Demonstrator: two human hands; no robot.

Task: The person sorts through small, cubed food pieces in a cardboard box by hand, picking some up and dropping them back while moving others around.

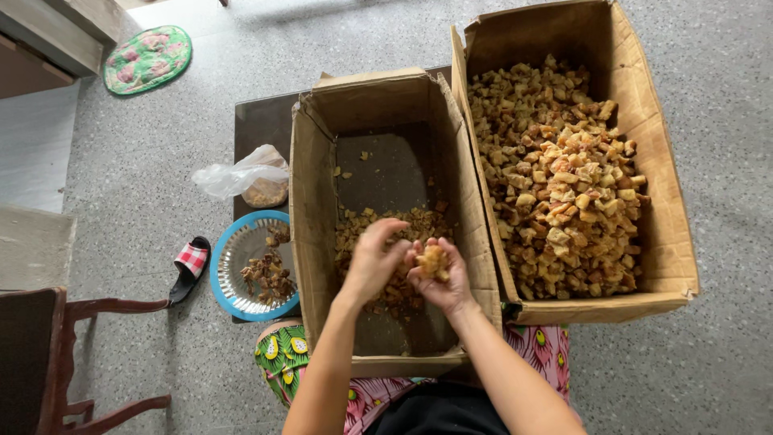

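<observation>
While both hands hover over the middle box (378, 113), the right hand (441, 282) cups a small tan lump (433, 261) in its curled fingers, and the left hand (372, 262) pinches at that same lump from the side — so both grips are closed on it, just above the thin scatter of pieces (386, 229) on the box floor. The lump looks light, dry and crumbly, probably easy to break apart, so a soft fingertip hold around its edges seems safer than a squeeze. It's roughly chunky and rounded; no clear long axis or pointing direction can be made out. To the right, the bigger box (656, 161) is piled with similar chunks (564, 185). Left of the middle box sit a blue-rimmed plate (221, 278) with darker bits and a plastic bag (241, 177) — both on a dark low table (258, 121).
</observation>
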